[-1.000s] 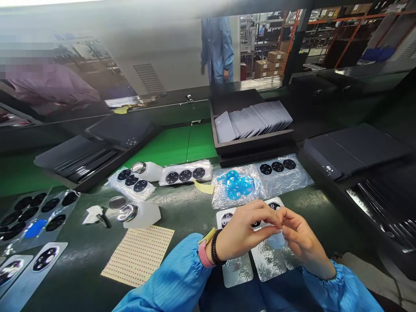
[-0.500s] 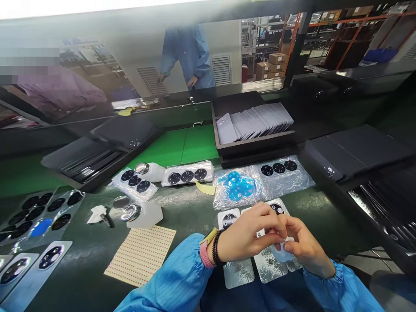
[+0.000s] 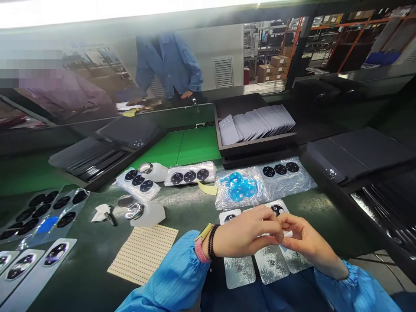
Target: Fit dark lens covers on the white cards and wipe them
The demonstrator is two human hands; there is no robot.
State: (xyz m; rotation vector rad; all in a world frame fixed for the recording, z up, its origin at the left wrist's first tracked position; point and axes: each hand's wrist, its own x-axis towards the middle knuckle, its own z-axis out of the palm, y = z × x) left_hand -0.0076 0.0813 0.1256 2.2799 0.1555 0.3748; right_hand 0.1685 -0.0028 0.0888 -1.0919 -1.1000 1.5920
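Note:
My left hand point(image 3: 251, 232) reaches in from the left, thumb and fingers pinched together; whatever they grip is hidden. Its fingertips meet those of my right hand point(image 3: 307, 237), which pinches a small white piece point(image 3: 287, 234), perhaps thin film. Both hands hover over several silver patterned phone back panels point(image 3: 239, 271) lying side by side at the bench edge. Their upper ends carry dark round camera covers point(image 3: 277, 209), partly hidden by my hands. Just beyond lies a clear bag with blue round film pieces point(image 3: 238, 187).
A sheet of small red dots point(image 3: 143, 255) lies left of my left arm. White bottles with metal tops point(image 3: 151, 213) stand behind it. A black tray of grey panels point(image 3: 260, 141) sits at the back; dark panels point(image 3: 360, 149) are at right. A co-worker in blue point(image 3: 169, 65) stands beyond the bench.
My right hand has shifted slightly right and its fingers have turned. The bluish-clear film below the fingers is now mostly hidden. The co-worker in blue has moved left and leans over the ledge.

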